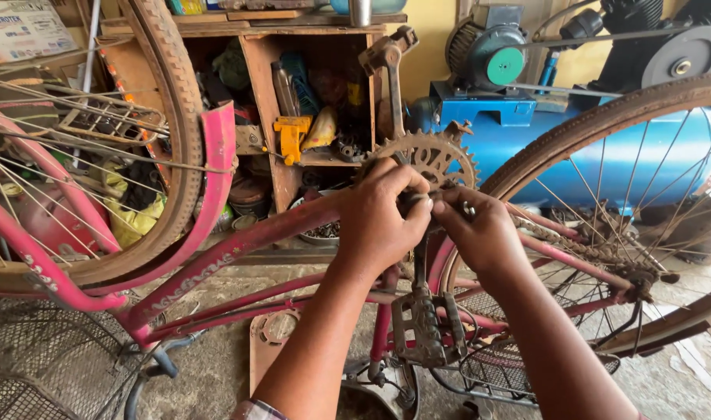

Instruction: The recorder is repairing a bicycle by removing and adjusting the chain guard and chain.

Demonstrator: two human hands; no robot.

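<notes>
A pink bicycle frame stands upside down in front of me. My left hand is closed around the crank axle area at the bottom bracket, just below the rusty toothed chainring. My right hand pinches a small metal part against the same spot, fingertips touching the left hand's. One crank arm points up behind the chainring. The other hangs down with a grimy metal pedal. A rusty chain runs right toward the rear hub.
The rear wheel rises at right, the front wheel with pink mudguard at left. A wire basket lies lower left. Behind stand a cluttered wooden shelf and a blue air compressor. Concrete floor below.
</notes>
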